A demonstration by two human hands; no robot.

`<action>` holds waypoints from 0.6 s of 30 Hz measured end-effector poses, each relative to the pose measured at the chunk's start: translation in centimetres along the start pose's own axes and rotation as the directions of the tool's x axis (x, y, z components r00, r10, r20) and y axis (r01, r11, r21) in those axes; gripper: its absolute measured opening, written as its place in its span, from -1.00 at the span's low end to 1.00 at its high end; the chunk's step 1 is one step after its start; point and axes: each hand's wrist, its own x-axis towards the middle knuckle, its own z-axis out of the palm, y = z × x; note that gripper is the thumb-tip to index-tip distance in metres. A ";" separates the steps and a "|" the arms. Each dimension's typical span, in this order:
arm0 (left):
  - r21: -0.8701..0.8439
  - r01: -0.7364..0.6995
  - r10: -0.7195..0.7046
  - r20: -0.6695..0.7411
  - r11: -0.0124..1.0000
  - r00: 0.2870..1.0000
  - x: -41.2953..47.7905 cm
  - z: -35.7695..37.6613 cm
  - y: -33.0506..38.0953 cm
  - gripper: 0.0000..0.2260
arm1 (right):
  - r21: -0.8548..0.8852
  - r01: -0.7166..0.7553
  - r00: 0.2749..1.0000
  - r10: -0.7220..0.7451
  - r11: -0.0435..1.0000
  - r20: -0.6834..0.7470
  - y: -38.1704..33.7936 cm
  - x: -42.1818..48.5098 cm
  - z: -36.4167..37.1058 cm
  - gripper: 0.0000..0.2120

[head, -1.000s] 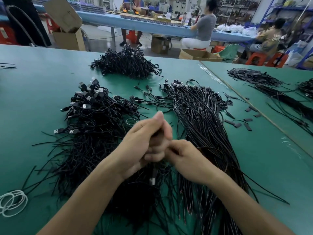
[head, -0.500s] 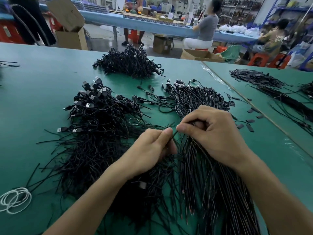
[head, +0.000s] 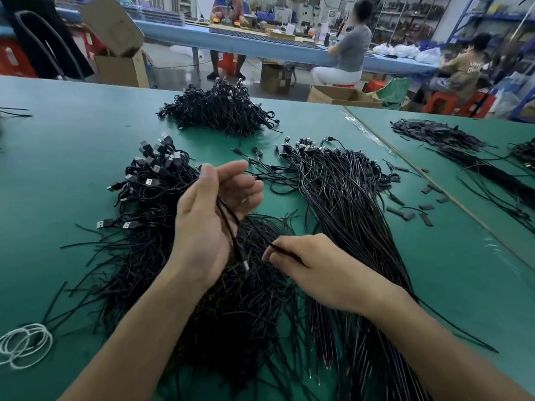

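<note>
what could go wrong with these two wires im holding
The cable lies loose across the open left hand, so it may slip into the pile. The right hand pinches a wire only near its tip; a tug could pull it free. The tangled pile could snag either.

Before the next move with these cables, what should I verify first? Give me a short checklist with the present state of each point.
1. Grip of the right hand on the thin wire: fingertips pinch its end. Ok.
2. Support of the cable: it lies across the palm of the left hand, but the fingers are only loosely curled. Not ok.
3. The metal end of the cable is free of the loose pile beneath: cannot tell.
4. Thin wire and cable belong together: cannot tell.
5. The straight bundle lies orderly on the right: ok.
</note>
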 end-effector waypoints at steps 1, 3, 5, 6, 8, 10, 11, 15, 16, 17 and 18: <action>0.161 -0.079 0.081 -0.002 0.984 0.997 0.0 -0.1 -0.4 -0.63 | 0.000 0.020 1.000 -0.020 1.000 0.019 -0.4 -0.2 -0.3 -0.74; 0.440 -0.212 0.206 0.062 0.873 0.977 -0.1 -0.2 -1.3 -0.71 | -0.015 0.089 0.996 -0.090 0.996 -0.010 -1.2 -0.4 -1.4 -0.76; 0.568 -0.287 0.225 0.178 0.771 0.958 -0.3 -0.1 -1.9 -0.76 | -0.056 0.166 0.982 -0.170 0.985 -0.081 -1.8 -0.3 -2.7 -0.78; 0.619 -0.309 0.203 0.237 0.722 0.950 -0.4 0.0 -2.1 -0.75 | -0.075 0.192 0.971 -0.200 0.979 -0.132 -2.0 -0.2 -3.3 -0.81; 0.712 -0.314 0.133 0.300 0.628 0.945 -0.8 0.3 -2.4 -0.66 | -0.114 0.219 0.938 -0.241 0.969 -0.249 -2.0 -0.1 -4.3 -0.88; 0.713 -0.178 -0.011 0.252 0.678 0.968 -1.2 0.7 -2.4 -0.50 | -0.136 0.221 0.913 -0.254 0.966 -0.319 -1.6 0.0 -5.1 -0.87; 0.680 -0.074 -0.109 0.223 0.729 0.969 -1.3 0.9 -2.2 -0.47 | -0.132 0.219 0.907 -0.251 0.967 -0.338 -1.4 0.0 -5.2 -0.84; 0.568 0.237 -0.423 0.220 0.788 0.879 -1.4 1.0 -1.1 -0.45 | 0.009 0.247 0.889 -0.223 0.969 -0.399 -0.6 0.2 -4.4 -0.79; 0.503 0.320 -0.482 0.231 0.802 0.845 -1.3 1.0 -0.8 -0.47 | 0.095 0.254 0.891 -0.195 0.962 -0.409 -0.4 0.2 -3.8 -0.81; 0.412 0.400 -0.527 0.260 0.819 0.809 -1.3 0.9 -0.4 -0.48 | 0.176 0.249 0.895 -0.157 0.952 -0.417 -0.2 0.3 -3.2 -0.81; 0.293 0.470 -0.548 0.310 0.833 0.777 -1.2 0.9 0.0 -0.50 | 0.228 0.230 0.896 -0.115 0.946 -0.428 0.1 0.3 -2.6 -0.78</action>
